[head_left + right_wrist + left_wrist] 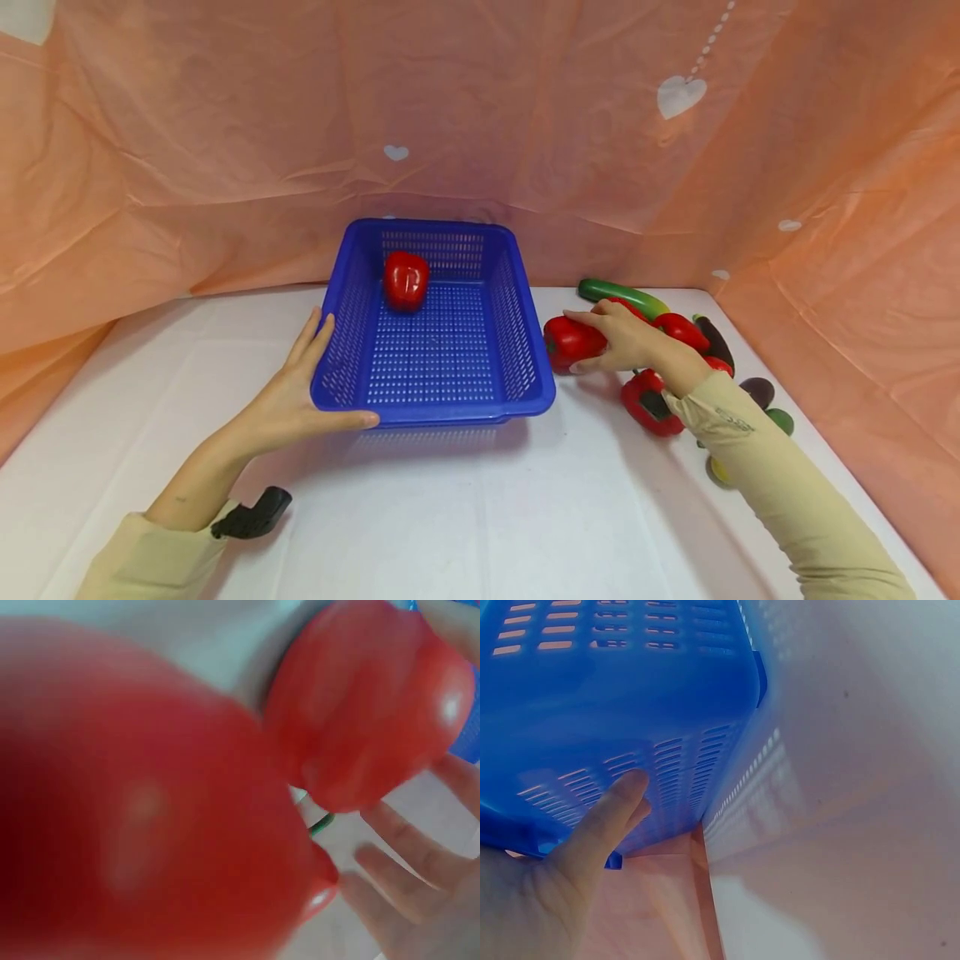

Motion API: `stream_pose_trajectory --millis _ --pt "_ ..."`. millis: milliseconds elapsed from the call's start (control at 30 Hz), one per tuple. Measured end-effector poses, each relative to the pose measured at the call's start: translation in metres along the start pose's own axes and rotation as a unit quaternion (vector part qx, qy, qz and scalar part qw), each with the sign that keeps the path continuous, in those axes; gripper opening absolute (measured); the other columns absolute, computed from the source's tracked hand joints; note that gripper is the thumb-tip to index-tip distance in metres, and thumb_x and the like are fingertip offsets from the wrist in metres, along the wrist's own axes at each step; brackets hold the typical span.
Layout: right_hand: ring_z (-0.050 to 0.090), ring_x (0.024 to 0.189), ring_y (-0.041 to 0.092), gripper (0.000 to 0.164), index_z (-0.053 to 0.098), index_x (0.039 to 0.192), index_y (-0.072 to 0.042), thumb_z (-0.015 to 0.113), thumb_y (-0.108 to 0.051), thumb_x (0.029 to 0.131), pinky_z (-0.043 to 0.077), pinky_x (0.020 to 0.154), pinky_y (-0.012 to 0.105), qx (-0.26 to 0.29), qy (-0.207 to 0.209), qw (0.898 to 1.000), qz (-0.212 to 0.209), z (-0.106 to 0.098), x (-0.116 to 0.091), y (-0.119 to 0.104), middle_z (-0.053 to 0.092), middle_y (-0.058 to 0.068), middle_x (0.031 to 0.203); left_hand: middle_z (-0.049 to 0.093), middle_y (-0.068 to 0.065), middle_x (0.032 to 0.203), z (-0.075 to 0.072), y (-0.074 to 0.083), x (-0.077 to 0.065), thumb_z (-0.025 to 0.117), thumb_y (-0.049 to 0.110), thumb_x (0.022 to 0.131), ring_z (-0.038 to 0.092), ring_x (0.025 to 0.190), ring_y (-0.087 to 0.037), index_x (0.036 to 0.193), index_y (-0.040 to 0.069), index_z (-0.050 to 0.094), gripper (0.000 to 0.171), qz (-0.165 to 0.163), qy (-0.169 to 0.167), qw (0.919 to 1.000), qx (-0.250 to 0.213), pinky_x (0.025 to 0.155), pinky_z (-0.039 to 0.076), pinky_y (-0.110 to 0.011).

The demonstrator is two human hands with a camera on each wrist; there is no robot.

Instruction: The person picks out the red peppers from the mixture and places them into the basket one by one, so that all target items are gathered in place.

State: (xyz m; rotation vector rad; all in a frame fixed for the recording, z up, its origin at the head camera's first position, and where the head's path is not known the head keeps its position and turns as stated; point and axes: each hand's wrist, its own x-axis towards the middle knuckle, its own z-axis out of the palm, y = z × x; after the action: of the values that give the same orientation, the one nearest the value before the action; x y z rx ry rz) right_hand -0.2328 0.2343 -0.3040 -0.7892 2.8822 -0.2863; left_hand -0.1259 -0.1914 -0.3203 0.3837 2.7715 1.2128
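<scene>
A blue plastic basket (431, 358) with slotted walls stands on the white table, a red bell pepper (406, 282) inside at its back left. My left hand (296, 400) rests at its front left corner: thumb along the front rim, fingers straight against the left side. In the left wrist view, fingers (611, 814) touch the slotted outer wall (675, 761). Just right of the basket, my right hand (618, 337) holds another red bell pepper (572, 343) between thumb and fingers. The right wrist view shows this pepper (367, 705) between them, with a blurred red pepper (135, 795) close to the camera.
Around the right forearm lie more red bell peppers (651, 408), a green zucchini-like vegetable (618, 295), a dark eggplant (716, 342) and several small round items (757, 392), partly hidden by the sleeve. An orange cloth (465, 108) with white hearts hangs behind and at the sides.
</scene>
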Motion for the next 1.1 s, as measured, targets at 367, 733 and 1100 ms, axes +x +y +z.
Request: stream_pose_trajectory --millis 367,733,1100 --pt "0.045 0.125 0.045 0.093 0.029 0.152 -0.015 0.080 -0.033 0.075 0.043 0.098 0.061 0.030 -0.029 0.999 0.004 0.004 -0.008 -0.003 0.031 0.026 0.145 -0.020 -0.006 0.160 0.000 -0.001 0.000 0.083 0.043 0.069 0.001 0.143 -0.050 0.154 0.015 -0.009 0.128 -0.001 -0.002 1.0000 -0.004 0.102 0.018 -0.075" --pt "0.037 0.133 0.048 0.096 0.027 0.152 -0.021 0.081 -0.031 0.074 0.044 0.097 0.061 0.015 -0.049 0.998 -0.031 0.009 -0.012 -0.007 0.026 0.023 0.154 -0.019 -0.006 0.160 0.000 -0.001 0.000 0.083 0.043 0.069 0.001 0.144 -0.049 0.154 0.015 -0.009 0.128 0.001 -0.001 1.0000 -0.004 0.102 0.018 -0.075" --pt "0.049 0.123 0.042 0.089 0.036 0.149 -0.023 0.081 -0.030 0.073 0.050 0.091 0.056 0.016 -0.021 0.999 -0.033 0.011 -0.014 -0.008 0.037 0.019 0.147 -0.019 -0.007 0.160 -0.001 -0.001 0.001 0.083 0.043 0.070 0.002 0.144 -0.050 0.154 0.015 -0.009 0.128 0.000 -0.003 1.0000 -0.003 0.102 0.019 -0.075"
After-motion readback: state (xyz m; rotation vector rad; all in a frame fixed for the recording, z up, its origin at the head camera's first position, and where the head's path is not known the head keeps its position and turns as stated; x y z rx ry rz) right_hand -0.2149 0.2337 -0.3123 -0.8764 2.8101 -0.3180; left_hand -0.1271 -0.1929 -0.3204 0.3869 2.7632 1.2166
